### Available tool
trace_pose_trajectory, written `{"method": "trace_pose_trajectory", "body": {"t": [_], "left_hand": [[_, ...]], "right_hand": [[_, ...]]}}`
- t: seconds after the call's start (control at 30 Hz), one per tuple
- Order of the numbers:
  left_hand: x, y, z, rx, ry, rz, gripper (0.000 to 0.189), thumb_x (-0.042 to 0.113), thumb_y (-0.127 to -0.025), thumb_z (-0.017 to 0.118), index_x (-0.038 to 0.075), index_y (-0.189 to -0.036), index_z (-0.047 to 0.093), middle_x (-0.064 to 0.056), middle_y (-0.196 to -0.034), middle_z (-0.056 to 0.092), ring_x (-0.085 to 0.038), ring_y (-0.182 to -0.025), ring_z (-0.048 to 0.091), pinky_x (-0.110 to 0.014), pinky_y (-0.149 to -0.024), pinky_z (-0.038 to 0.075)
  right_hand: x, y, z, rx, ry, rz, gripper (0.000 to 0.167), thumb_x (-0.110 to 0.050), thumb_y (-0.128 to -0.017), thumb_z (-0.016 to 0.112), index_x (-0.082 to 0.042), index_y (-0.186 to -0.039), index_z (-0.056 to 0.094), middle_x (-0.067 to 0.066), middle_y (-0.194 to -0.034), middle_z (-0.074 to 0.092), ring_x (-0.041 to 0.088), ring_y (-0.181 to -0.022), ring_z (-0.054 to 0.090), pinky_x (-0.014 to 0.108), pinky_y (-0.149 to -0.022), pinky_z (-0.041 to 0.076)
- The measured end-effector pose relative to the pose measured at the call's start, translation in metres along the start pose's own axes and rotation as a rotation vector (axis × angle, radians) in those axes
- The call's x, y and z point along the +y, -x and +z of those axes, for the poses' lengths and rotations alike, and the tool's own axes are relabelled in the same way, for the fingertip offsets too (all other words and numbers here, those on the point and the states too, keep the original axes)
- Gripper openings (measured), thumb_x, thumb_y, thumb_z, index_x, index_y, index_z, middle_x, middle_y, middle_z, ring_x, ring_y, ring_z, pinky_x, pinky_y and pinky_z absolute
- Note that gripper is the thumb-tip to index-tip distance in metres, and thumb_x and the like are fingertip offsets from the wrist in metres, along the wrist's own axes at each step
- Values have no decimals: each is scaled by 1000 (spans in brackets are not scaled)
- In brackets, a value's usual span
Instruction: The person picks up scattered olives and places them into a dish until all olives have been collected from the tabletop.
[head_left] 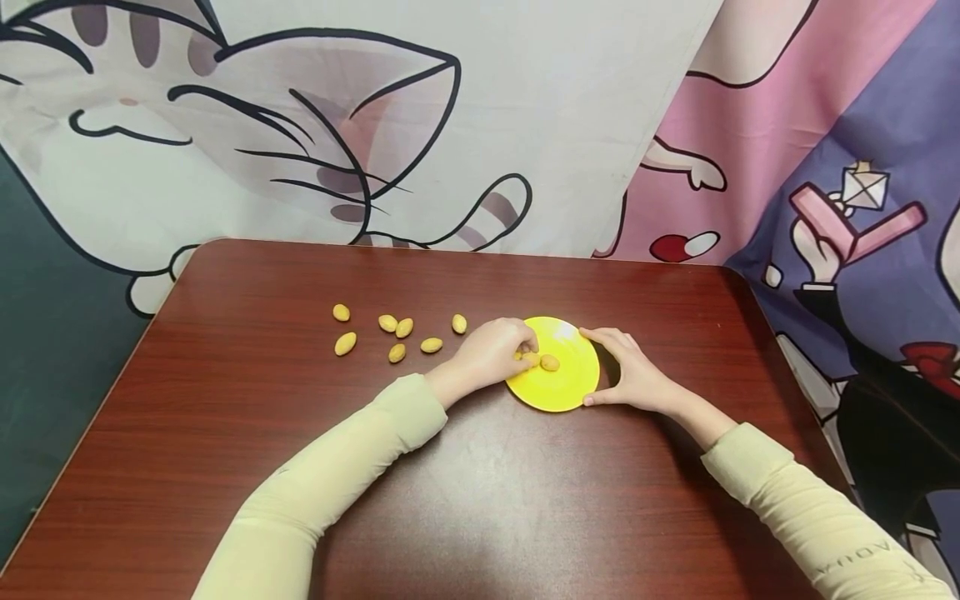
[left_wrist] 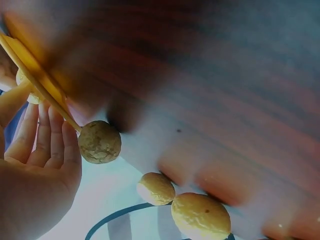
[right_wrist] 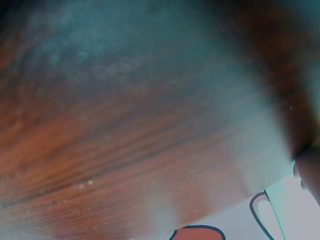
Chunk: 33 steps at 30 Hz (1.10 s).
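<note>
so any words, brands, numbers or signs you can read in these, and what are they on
Right sleeve: one faint, slanted row of letters, perhaps "ADUA", too unclear to be sure; the marks beside it are unreadable.
Wall cloth: cartoon drawings, no readable text.
Yellow plate, yellow pieces and table: no text visible.
No numbers can be read.

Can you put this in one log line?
left hand: pinches yellow piece at yellow plate; right hand: touches plate rim; brown table: loose yellow pieces left of plate
</note>
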<state>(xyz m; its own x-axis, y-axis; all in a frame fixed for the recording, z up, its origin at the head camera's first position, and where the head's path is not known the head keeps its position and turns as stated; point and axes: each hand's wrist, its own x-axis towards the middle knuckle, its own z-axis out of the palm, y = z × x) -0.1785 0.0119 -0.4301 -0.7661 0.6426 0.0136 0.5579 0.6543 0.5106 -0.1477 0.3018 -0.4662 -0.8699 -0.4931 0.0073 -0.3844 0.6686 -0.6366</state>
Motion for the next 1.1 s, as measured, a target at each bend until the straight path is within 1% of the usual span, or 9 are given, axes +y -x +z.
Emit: {"method": "trace_pose_trajectory", "body": {"t": [0.27, 0.47, 0.57, 0.73, 0.83, 0.93, 1.1], "left_hand": [[0, 0, 1, -8, -12, 4, 12, 17, -95, 81, 11, -105, 80, -3, -100, 76, -20, -93, 66, -34, -89, 57], [-1, 2, -3, 10, 7, 14, 14, 18, -94, 83, 10, -106, 80, -4, -102, 77, -21, -95, 67, -35, -90, 57], [-2, 5, -6, 19, 17, 5, 19, 21, -93, 84, 10, -108, 79, -4, -106, 77, -22, -99, 68, -36, -93, 57], [-10, 9, -12, 28, 30, -39, 23, 17, -93, 84, 9, -114, 78, -5, -111, 76, -22, -107, 70, -36, -99, 57], [-16, 12, -18, 34, 36, -69, 22, 13, -94, 82, 9, -115, 77, -5, -112, 75, -21, -107, 70, -36, -99, 58], [-23, 16, -25, 55, 44, -84, 20, 12, -94, 80, 10, -114, 78, -5, -111, 75, -21, -105, 71, -36, -98, 58], [-37, 25, -38, 112, 67, -112, 18, 13, -94, 80, 11, -112, 79, -6, -111, 75, -22, -104, 72, -37, -96, 59]], "right_hand": [[0, 0, 0, -1, -3, 9, 111, -27, -67, 101, -5, -159, 43, 20, -151, 48, 40, -141, 38, 65, -113, 36], [-1, 0, 0, -3, -5, 6, 111, -26, -67, 101, -4, -159, 43, 20, -151, 48, 40, -140, 38, 65, -113, 35], [-1, 0, 0, -6, -4, 8, 111, -26, -68, 101, -4, -159, 42, 20, -151, 48, 41, -141, 37, 65, -113, 34], [-1, 0, 0, -7, -3, 12, 111, -27, -68, 101, -5, -159, 43, 20, -151, 48, 41, -141, 37, 65, -113, 35], [-1, 0, 0, -8, -3, 15, 110, -28, -68, 101, -5, -159, 43, 20, -151, 48, 40, -141, 37, 64, -113, 36], [-1, 0, 0, -7, -3, 16, 110, -28, -68, 101, -5, -159, 43, 19, -151, 49, 40, -141, 38, 64, -113, 36], [-2, 0, -1, -2, -1, 8, 110, -27, -67, 101, -4, -158, 44, 20, -150, 49, 40, -140, 38, 63, -112, 36]]}}
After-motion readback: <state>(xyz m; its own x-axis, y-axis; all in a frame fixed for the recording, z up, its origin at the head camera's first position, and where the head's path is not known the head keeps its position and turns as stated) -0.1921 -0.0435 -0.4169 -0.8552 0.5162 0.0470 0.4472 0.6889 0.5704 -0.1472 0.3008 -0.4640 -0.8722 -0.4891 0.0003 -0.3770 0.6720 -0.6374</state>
